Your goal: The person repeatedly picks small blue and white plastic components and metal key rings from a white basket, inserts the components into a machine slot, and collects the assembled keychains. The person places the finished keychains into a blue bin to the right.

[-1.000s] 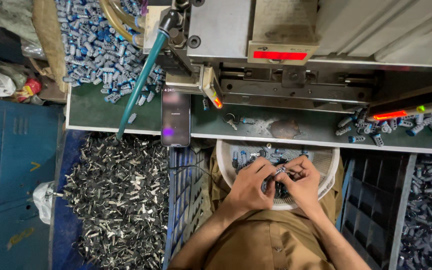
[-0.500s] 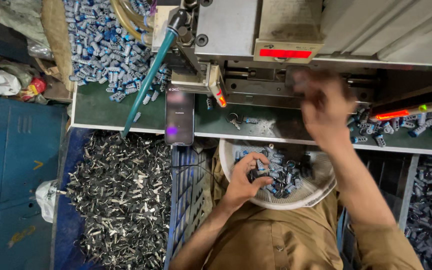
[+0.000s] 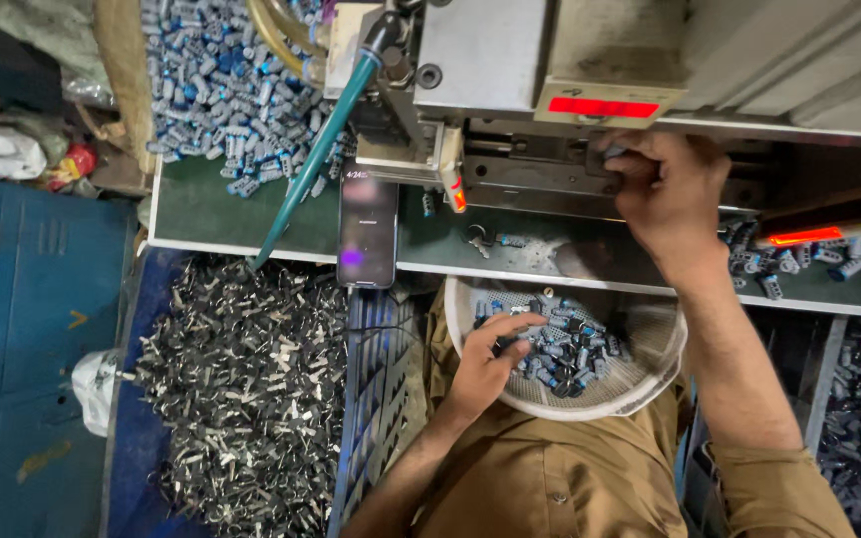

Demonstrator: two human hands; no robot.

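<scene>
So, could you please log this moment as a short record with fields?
left hand: left hand in white basket, among small blue cylinders
right hand: right hand raised to machine slot
bench: green shelf, phone upright, more cylinders
below left: pile of dark metal pieces
machine: red lit strip

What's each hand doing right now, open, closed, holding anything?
Left hand: in the white basket, fingers curled on small blue and black cylinders.
Right hand: up at the machine, fingers closed; what it holds cannot be told.
</scene>
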